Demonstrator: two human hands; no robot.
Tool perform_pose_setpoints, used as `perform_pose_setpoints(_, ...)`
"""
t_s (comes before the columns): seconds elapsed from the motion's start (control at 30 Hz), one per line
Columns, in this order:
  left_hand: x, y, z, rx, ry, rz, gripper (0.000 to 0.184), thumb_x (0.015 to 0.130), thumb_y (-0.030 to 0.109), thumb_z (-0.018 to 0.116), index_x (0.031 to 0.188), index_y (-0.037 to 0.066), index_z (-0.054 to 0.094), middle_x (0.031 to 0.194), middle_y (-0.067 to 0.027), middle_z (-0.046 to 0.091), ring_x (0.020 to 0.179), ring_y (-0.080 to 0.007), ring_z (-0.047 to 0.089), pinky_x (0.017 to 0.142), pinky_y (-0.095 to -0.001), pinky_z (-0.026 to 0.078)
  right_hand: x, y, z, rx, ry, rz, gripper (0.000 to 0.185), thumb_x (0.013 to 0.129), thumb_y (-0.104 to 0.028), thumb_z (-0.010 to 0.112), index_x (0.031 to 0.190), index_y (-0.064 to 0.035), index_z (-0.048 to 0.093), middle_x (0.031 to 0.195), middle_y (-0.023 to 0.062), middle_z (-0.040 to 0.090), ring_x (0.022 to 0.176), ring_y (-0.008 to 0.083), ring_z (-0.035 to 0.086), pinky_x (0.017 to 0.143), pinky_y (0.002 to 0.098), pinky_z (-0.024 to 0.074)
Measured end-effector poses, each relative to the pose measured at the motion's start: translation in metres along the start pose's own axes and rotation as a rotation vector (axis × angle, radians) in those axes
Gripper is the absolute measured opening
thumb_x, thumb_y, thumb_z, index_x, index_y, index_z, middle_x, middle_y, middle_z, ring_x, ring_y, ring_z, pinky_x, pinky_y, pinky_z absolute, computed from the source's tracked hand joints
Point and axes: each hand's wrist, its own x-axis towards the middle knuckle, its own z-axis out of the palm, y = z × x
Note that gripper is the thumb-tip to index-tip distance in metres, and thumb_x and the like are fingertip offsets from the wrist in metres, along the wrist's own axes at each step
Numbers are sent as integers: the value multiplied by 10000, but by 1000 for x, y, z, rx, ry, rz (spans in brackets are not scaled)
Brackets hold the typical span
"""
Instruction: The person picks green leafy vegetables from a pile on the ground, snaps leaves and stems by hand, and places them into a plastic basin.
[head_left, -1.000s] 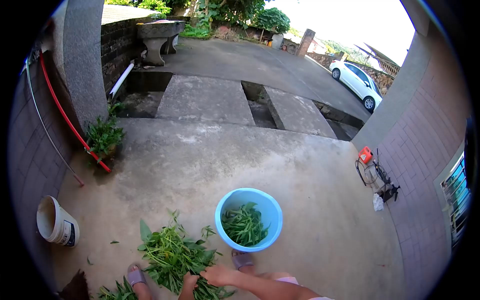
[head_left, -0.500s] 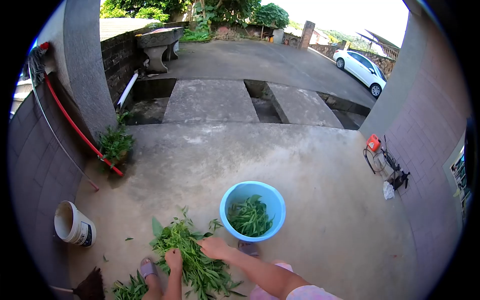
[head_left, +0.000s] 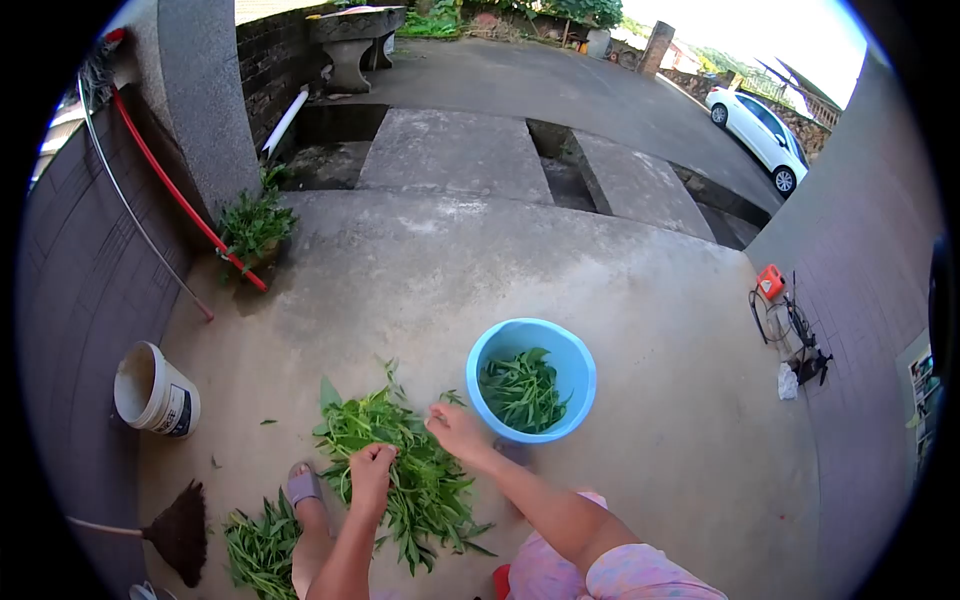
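A heap of leafy green stems (head_left: 425, 480) lies on the concrete floor between my feet. My left hand (head_left: 372, 470) is closed above the heap's middle, its fingers pinched; what they hold is too small to make out. Just right of it, my right hand (head_left: 455, 430) is over the heap's upper right edge with its fingers drawn together, near the blue basin; anything in them is hidden. The blue basin (head_left: 582, 375) holds cut green leaves (head_left: 523, 390). A smaller pile of greens (head_left: 262, 548) lies beside my left sandal (head_left: 303, 486).
At the left stand a white bucket (head_left: 180, 400), a dark broom (head_left: 180, 532) and a potted plant (head_left: 256, 225). A red container (head_left: 770, 281) and a sprayer (head_left: 808, 362) are by the right wall. Farther off are floor channels and a white car (head_left: 757, 135).
The view has tilted down and shifted. My hands have risen over the heap, and my right hand has moved away from my left toward the basin.
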Motion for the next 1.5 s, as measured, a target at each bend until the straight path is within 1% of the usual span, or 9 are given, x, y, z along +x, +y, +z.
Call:
perform_pose_setpoints(0.07, 2, 3, -1, -28, -65, 0, 158, 757, 146, 536, 756, 0, 599, 572, 30, 471, 436, -47, 394, 370, -195, 323, 5, 4, 5, 245, 38, 139, 331, 744, -208, 534, 951, 50, 514, 872, 153, 561, 765, 208, 538, 695, 295, 409)
perform_pose_setpoints(0.17, 3, 13, -13, -63, -151, -21, 117, 744, 57, 530, 823, -5, 590, 635, 11, 501, 500, -52, 434, 419, -185, 356, 8, -9, 3, 537, 26, 393, 244, 744, -170, 540, 927, -9, 532, 790, 29, 519, 701, 121, 476, 611, 243, 371)
perform_pose_setpoints(0.3, 6, 11, -35, -139, -212, -94, 101, 737, -4, 503, 802, -12, 579, 703, -32, 543, 576, -87, 480, 510, -209, 406, 12, -8, 4, 617, 11, 538, 174, 764, -171, 531, 899, -62, 529, 836, 24, 522, 741, 121, 490, 603, 231, 391)
perform_pose_setpoints(0.63, 1, 24, -47, -334, -123, -109, 104, 646, -31, 487, 685, -1, 579, 637, -37, 546, 551, -94, 484, 533, -205, 406, -3, -15, 19, 637, -140, 645, 186, 714, -154, 541, 875, -62, 537, 811, 23, 525, 737, 121, 473, 636, 258, 369)
perform_pose_setpoints(0.87, 4, 33, -46, -594, -102, -226, 75, 613, 71, 432, 674, 39, 463, 628, -88, 486, 532, -213, 488, 505, -298, 438, -19, -28, 29, 669, -503, 575, 186, 700, -128, 485, 860, -43, 528, 795, 36, 554, 744, 112, 483, 639, 247, 357)
perform_pose_setpoints(1.03, 5, 33, -42, -770, -209, -192, 49, 590, 48, 424, 623, 18, 445, 633, -91, 454, 541, -235, 481, 503, -330, 436, -4, -5, 28, 739, -105, 943, 266, 746, -336, 464, 790, -74, 489, 711, 16, 567, 708, 114, 488, 600, 274, 338)
perform_pose_setpoints(1.17, 6, 28, -40, -820, -358, -166, 55, 551, 75, 429, 592, 38, 427, 604, -86, 422, 557, -229, 419, 504, -338, 397, -12, -19, 34, 1073, -406, 1004, 583, 740, -614, 375, 957, -80, 461, 807, 61, 564, 737, 170, 477, 674, 313, 334)
perform_pose_setpoints(1.2, 6, 25, -40, -804, -393, -189, 58, 549, 76, 429, 592, 36, 432, 602, -87, 422, 555, -231, 421, 500, -340, 399, -16, -25, 33, 1288, -446, 903, 629, 773, -604, 334, 1164, -115, 384, 1064, 83, 489, 962, 208, 436, 894, 381, 271)
perform_pose_setpoints(1.5, 3, 20, -38, -40, -299, -222, 282, 683, 132, 493, 947, 39, 524, 737, -18, 508, 608, -97, 474, 543, -217, 395, -3, -38, 16, 1237, -172, 460, 346, 840, -303, 455, 1137, -127, 432, 1007, 24, 506, 883, 151, 492, 759, 314, 405)
